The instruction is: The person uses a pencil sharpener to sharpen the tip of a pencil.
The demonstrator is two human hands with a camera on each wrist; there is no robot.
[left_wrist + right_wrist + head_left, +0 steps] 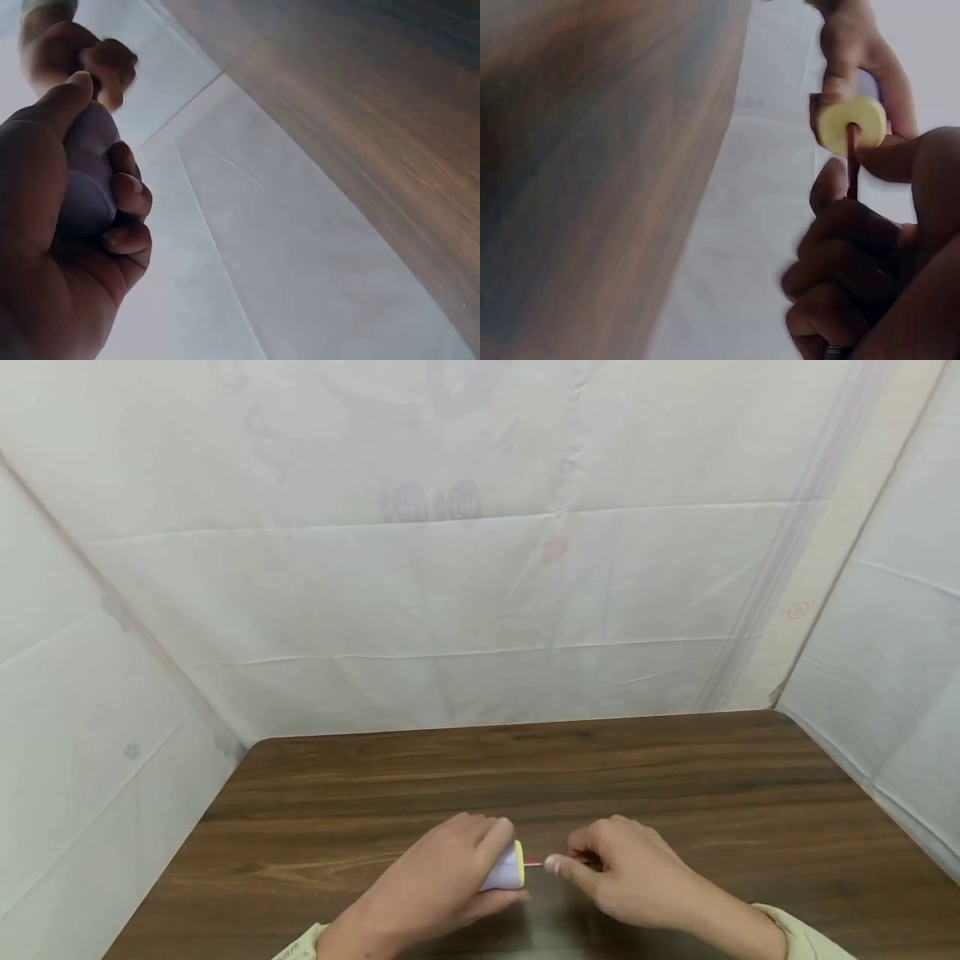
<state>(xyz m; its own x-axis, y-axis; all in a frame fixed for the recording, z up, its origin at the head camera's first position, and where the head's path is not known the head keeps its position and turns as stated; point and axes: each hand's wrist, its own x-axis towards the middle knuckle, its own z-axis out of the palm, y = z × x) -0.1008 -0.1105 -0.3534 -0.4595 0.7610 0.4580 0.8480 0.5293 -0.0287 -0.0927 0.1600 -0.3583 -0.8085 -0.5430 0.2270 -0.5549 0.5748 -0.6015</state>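
My left hand [438, 878] grips a rounded lavender device [501, 871] with a yellow end that faces my right hand [637, 872]. In the left wrist view the lavender body [91, 176] bulges in curved sections, with the fingers curled round it. A thin red stick [534, 863] runs from the yellow end to my right fingertips. The right wrist view shows the stick [853, 166] entering a round hole in the yellow face [832, 129]. Thumb and fingers of the right hand pinch its outer part and hide its far end.
Both hands are over the near part of a dark brown wood-grain table [450, 777]. Pale, creased sheeting [420, 602] with faint prints hangs behind the table and along both sides. Light-coloured sleeves [795, 935] reach to the wrists.
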